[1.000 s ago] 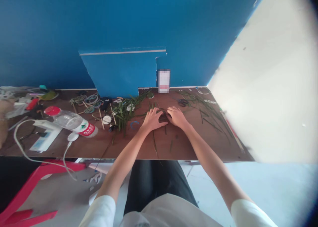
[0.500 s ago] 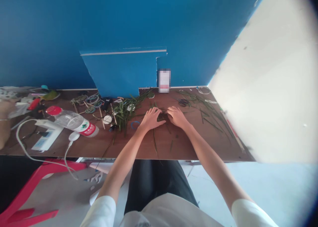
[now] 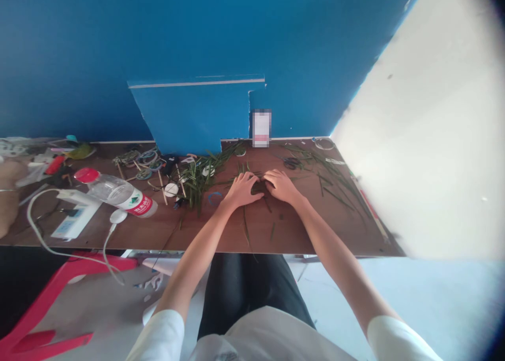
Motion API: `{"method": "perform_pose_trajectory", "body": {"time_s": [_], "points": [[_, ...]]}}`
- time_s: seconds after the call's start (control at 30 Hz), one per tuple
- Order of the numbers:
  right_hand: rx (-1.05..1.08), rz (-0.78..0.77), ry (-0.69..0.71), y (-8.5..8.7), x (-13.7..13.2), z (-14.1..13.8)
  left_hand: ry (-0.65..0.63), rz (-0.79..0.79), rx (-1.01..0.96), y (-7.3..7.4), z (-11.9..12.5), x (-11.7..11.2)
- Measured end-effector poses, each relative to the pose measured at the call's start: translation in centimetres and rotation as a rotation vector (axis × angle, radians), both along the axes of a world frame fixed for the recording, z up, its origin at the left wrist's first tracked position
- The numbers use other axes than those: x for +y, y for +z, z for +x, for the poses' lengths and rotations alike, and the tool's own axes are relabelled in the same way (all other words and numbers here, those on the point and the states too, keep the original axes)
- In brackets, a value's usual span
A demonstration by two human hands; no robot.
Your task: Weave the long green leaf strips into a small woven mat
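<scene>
My left hand [image 3: 241,191] and my right hand [image 3: 281,186] are close together over the middle of the brown table, fingers curled in toward each other. Both are closed on narrow green leaf strips [image 3: 258,189], largely hidden under the fingers. One long strip [image 3: 245,224] trails from below my left hand toward the table's front edge. Some short strip ends stick out behind the fingers. Scissors [image 3: 292,163] lie just beyond my right hand. To the left of my left hand are a blue ring [image 3: 215,198] and a heap of cut green leaves [image 3: 194,184].
A water bottle [image 3: 118,192] with a red cap lies beside a white power strip [image 3: 77,219] and cable at left. Another person's arm [image 3: 8,192] shows at the left edge. Long leaves [image 3: 335,195] lie at right. A blue wall [image 3: 197,34] stands behind.
My fingers have shifted only slightly around the leaf strips. The other person's arm at the left edge has moved a little to the right.
</scene>
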State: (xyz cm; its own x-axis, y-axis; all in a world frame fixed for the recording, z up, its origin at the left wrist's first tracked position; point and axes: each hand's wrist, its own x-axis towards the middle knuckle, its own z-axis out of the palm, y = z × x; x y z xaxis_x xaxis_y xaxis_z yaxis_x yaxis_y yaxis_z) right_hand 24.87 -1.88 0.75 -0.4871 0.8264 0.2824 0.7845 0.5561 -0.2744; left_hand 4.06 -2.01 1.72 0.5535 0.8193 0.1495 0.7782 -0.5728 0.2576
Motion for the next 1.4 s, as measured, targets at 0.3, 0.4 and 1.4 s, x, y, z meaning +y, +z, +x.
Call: {"method": "perform_pose_trajectory", "body": {"time_s": [0.3,0.4,1.4], "points": [[0.046,-0.154,0.107,-0.4,0.5,1.4,0.043,-0.008,-0.022,-0.6,0.1,0.6],[0.041,-0.161,0.113,-0.5,0.6,1.5,0.076,0.008,-0.008,-0.6,0.6,0.3],[-0.024,-0.093,0.144,0.1,0.2,1.0,-0.086,-0.005,-0.009,0.1,-0.9,0.8]]}}
